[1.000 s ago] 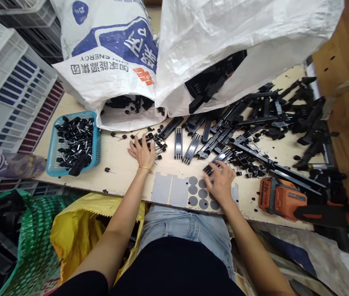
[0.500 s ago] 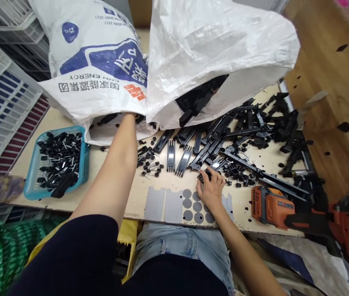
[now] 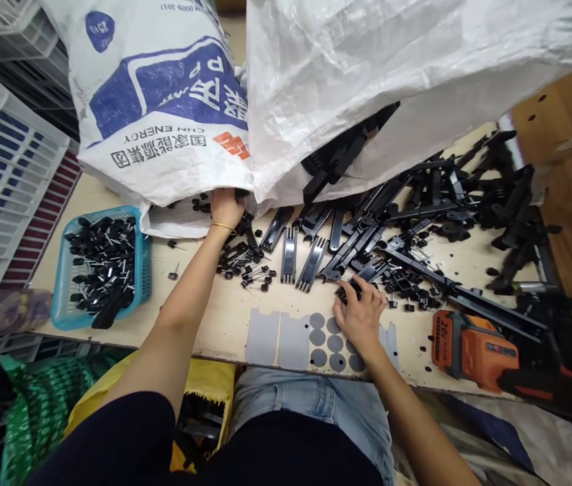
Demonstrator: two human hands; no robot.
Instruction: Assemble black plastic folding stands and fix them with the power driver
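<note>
My left hand [image 3: 225,206] reaches to the mouth of the printed white sack [image 3: 164,115]; its fingers curl round small black parts at the opening and are partly hidden by the sack's edge. A scatter of small black pinned parts [image 3: 248,264] lies just below that hand on the wooden table [image 3: 205,304]. My right hand [image 3: 360,312] rests near the front edge, fingers closed on a small black plastic piece [image 3: 347,290]. Grey round and square pads [image 3: 316,331] lie beside that hand.
A second white sack [image 3: 367,74] spills long black plastic strips [image 3: 417,196] over the table's right half. A blue basket [image 3: 101,263] of black parts sits at the left. An orange power tool battery [image 3: 473,351] lies at the front right. White crates [image 3: 7,155] stand at far left.
My left hand left the scattered parts, reached deep into the printed sack, and has now drawn back to its mouth. The right hand stayed by the grey pads.
</note>
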